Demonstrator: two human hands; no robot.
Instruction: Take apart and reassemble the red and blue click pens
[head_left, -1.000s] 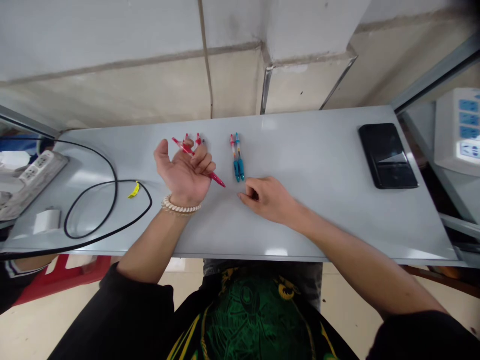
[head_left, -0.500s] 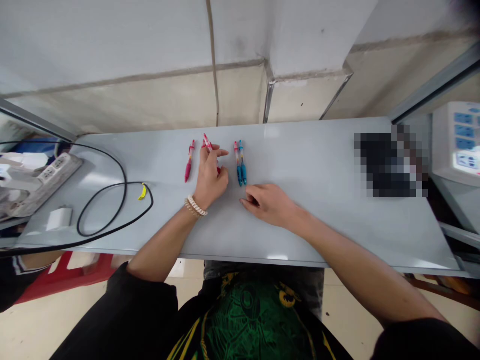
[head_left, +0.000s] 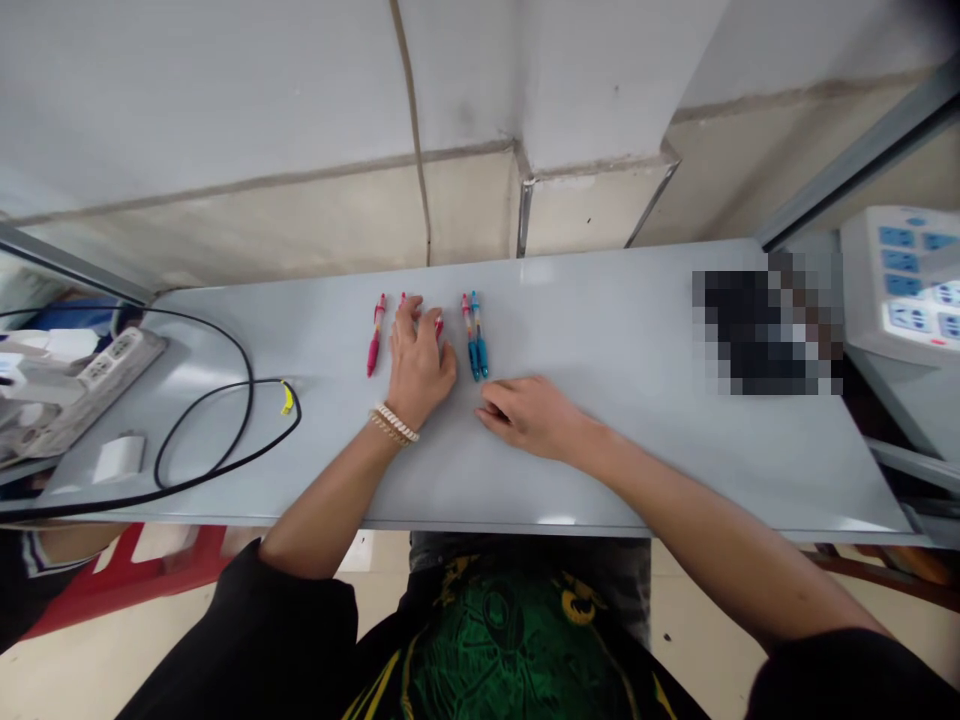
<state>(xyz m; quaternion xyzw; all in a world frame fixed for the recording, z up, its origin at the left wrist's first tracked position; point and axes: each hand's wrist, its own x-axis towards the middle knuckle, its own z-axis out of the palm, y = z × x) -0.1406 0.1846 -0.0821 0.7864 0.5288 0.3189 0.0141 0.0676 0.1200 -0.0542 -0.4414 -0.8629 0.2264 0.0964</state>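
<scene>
My left hand (head_left: 421,372), with a beaded bracelet at the wrist, is over the pink pens with its fingers bent. A pink pen (head_left: 439,326) shows in part between its fingers and thumb; the rest is hidden. The tip of another pink pen (head_left: 403,297) sticks out past the index finger. Left of the hand lies a pink pen (head_left: 374,345). To its right, a pen with a red top and blue grip (head_left: 471,345) lies against a blue pen (head_left: 480,345). Just below these two, my right hand (head_left: 529,415) rests on the table, fingers curled, with nothing visible in it.
A black cable (head_left: 244,385) with a yellow tag (head_left: 287,398) loops over the left of the table (head_left: 622,400). A white adapter (head_left: 120,457) and a power strip (head_left: 112,370) are beside it. At right lies a blurred-out dark object (head_left: 757,335). Another person's arm (head_left: 75,540) shows at lower left.
My left hand has drawn back slightly, and the pen that stuck out past its fingertips now shows only between fingers and thumb. My right hand has stayed nearly still. The view has shifted a little.
</scene>
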